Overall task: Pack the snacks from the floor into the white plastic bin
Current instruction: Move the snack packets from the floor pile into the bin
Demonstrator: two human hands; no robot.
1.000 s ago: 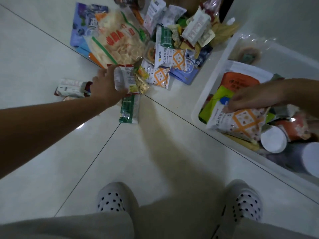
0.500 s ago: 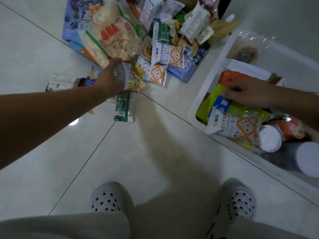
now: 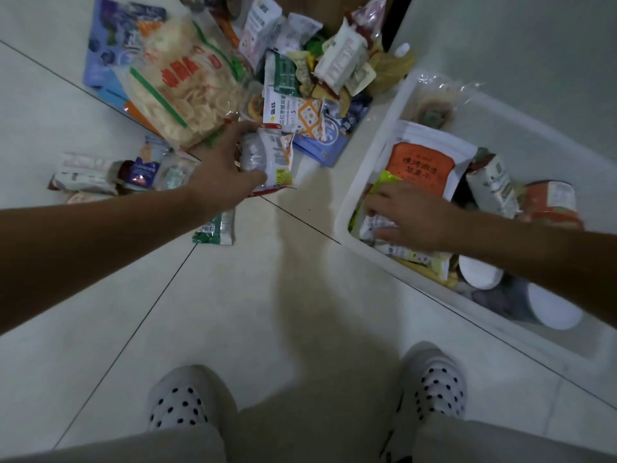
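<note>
Snacks [image 3: 300,78] heaped upper centre; left hand [image 3: 223,172] grips white packet [image 3: 267,155], green packet [image 3: 213,228] beneath wrist; right hand [image 3: 414,218] flat on packets in bin [image 3: 367,162].

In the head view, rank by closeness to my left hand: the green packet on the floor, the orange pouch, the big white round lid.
1. Green-and-white foil packet: floor, below the left hand gripping a white packet.
2. Orange-fronted pouch: to the right, inside the white plastic bin.
3. Big white round lid: bin's near right end.

The person is wearing pale grey trousers [image 3: 117,446] and white footwear [image 3: 180,404] dotted with black spots; the left hand [image 3: 227,170], right hand [image 3: 415,218] and both forearms [image 3: 100,242] are showing bare.
</note>
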